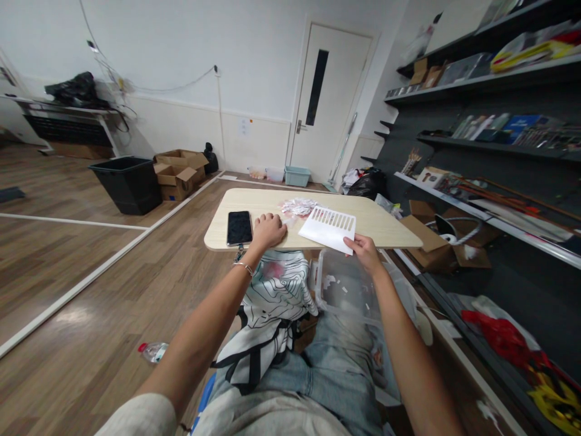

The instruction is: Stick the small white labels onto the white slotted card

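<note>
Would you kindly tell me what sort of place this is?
Probably a workshop or stockroom: wall shelves crammed with supplies, open cardboard boxes on the floor, a small work table.

A white sheet (328, 228), a black phone (239, 227) and pink-white scraps (298, 207) lie on the pale wood-grain table (390, 227).

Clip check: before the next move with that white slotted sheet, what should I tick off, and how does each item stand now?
1. Grip: right hand pinches the white sheet at its near corner: ok.
2. Support: the sheet's far part lies on the table: ok.
3. The left hand rests on the table, off the sheet: ok.
4. Its fingers are curled; anything inside: cannot tell.
5. The phone lies apart from the sheet: ok.
6. The paper scraps touch the sheet: cannot tell.
</note>
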Tool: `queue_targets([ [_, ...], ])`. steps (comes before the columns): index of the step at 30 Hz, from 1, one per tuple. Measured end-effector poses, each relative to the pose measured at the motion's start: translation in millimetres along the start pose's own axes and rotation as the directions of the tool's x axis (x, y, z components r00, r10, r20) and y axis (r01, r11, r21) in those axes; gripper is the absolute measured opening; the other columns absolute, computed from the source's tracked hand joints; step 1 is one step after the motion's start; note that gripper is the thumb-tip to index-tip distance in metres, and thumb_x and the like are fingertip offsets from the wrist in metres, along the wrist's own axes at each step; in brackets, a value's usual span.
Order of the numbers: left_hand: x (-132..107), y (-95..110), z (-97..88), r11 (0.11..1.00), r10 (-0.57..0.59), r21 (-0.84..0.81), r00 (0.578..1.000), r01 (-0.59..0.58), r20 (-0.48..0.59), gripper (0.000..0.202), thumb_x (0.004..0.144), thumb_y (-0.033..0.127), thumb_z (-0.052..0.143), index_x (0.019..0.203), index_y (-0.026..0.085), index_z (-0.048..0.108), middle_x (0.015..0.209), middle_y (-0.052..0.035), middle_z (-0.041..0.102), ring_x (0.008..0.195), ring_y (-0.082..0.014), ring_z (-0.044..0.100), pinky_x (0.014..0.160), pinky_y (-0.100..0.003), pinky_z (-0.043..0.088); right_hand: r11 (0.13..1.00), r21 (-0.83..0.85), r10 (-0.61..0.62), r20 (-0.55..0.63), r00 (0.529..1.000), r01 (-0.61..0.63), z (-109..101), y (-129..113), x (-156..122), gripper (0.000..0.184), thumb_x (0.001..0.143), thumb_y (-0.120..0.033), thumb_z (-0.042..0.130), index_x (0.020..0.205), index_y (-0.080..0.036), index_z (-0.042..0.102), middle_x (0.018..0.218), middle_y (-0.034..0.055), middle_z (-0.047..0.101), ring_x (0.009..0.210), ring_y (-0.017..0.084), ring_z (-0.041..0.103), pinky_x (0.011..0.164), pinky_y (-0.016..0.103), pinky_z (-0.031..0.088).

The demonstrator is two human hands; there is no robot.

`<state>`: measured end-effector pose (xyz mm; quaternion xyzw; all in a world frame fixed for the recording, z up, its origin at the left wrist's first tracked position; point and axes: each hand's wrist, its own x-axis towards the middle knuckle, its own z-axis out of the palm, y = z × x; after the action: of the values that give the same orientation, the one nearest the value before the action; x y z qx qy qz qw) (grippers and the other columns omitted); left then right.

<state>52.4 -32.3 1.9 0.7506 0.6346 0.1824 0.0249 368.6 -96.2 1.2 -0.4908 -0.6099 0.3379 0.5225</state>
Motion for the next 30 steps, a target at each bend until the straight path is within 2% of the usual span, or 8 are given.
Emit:
queue_targets([
  [6, 0.2, -0.5, 1.3, 1.000, 0.008, 0.010, 1.000, -0.008, -0.002, 0.045, 0.104, 0.048, 0.041, 0.132, 0.019, 0.064, 0.145, -0.0189, 0.062, 0.138, -0.0353, 0.053, 0.115, -0.049, 0.038, 1.000, -0.024, -0.009, -0.025, 1.000, 0.008, -1.6, 4.1, 2.1, 0.053, 0.068, -0.064, 0.087, 0.083, -0.015, 0.078, 0.072, 0.0057, 0.074, 0.057, 0.019, 0.061, 0.051, 0.033, 0.054],
  [15, -0.2, -0.2, 0.5, 1.000, 0.007, 0.013, 1.000, -0.007, -0.002, 0.045, 0.104, 0.048, 0.041, 0.131, 0.020, 0.063, 0.146, -0.0182, 0.063, 0.138, -0.0353, 0.053, 0.115, -0.049, 0.038, 0.999, -0.041, 0.004, 0.006, 1.000, -0.004, -1.1, 8.6, 7.1, 0.055, 0.065, -0.068, 0.087, 0.078, -0.016, 0.075, 0.066, 0.0058, 0.073, 0.054, 0.019, 0.061, 0.048, 0.032, 0.052],
  [30, 1.1, -0.2, 1.5, 1.000, 0.013, 0.020, 1.000, -0.013, -0.006, 0.046, 0.104, 0.047, 0.040, 0.131, 0.018, 0.064, 0.144, -0.0198, 0.063, 0.137, -0.0361, 0.054, 0.114, -0.050, 0.039, 1.000, -0.004, -0.001, -0.061, 0.998, 0.001, 3.7, 7.4, 8.3, 0.053, 0.067, -0.064, 0.085, 0.084, -0.015, 0.078, 0.069, 0.0055, 0.072, 0.057, 0.019, 0.058, 0.049, 0.032, 0.053],
])
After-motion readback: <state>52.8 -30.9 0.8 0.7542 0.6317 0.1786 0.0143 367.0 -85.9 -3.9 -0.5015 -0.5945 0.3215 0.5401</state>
